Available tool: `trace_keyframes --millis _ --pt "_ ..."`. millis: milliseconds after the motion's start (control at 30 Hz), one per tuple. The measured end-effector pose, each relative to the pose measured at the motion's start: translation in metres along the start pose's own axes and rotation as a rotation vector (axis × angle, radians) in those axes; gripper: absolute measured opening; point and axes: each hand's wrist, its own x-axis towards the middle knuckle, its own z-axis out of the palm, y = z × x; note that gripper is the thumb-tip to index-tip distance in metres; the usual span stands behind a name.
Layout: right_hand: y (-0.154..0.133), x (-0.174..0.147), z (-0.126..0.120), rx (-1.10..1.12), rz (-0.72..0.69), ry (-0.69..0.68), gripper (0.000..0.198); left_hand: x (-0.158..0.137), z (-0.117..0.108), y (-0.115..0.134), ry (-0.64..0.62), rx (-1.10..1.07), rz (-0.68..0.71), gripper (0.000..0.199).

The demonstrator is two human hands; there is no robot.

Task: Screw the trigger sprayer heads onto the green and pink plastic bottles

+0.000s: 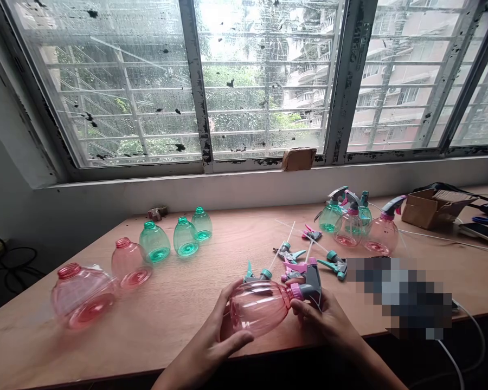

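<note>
A clear pink spray bottle (258, 307) lies tilted on its side between my hands, above the table's front edge. My left hand (217, 327) wraps round its base end, thumb along the near side. At the neck, my right hand (323, 317) grips the pink collar of the grey trigger head (312, 284), which sits on the bottle's mouth. Some of the right fingers are hidden behind the head. Just beyond the bottle lie several loose trigger heads, among them a teal and grey one (334, 264) and a pink one (312, 234), with thin white tubes.
At left stand open-necked bottles: pink ones (83, 295) and green ones (154, 244). Several bottles with heads fitted, one of them pink (381, 235), are at the back right beside a cardboard box (433, 208). A blurred-out object (402, 292) and a white cable lie at right.
</note>
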Motion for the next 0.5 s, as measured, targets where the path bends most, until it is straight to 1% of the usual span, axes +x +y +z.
trace_keyframes --millis 100,267,333,433,500 --pt "-0.0007 0.0004 0.0 -0.017 0.0 -0.005 0.039 0.0022 0.0024 -0.0021 0.005 0.036 0.029 0.086" --pt "-0.0016 0.001 -0.0002 -0.025 0.007 -0.015 0.038 0.0018 0.0022 -0.0003 -0.001 0.03 0.024 0.085" --pt "-0.0014 0.0009 -0.0005 -0.027 0.012 -0.017 0.038 0.0004 0.0006 0.0011 -0.009 0.012 0.014 0.08" --pt "-0.0009 0.0003 -0.001 -0.017 0.011 -0.027 0.037 -0.0013 -0.0013 0.0038 -0.011 -0.01 -0.016 0.064" --pt "-0.0006 0.0001 -0.0009 -0.007 0.008 -0.027 0.036 -0.0014 -0.0015 0.005 -0.006 -0.008 -0.029 0.06"
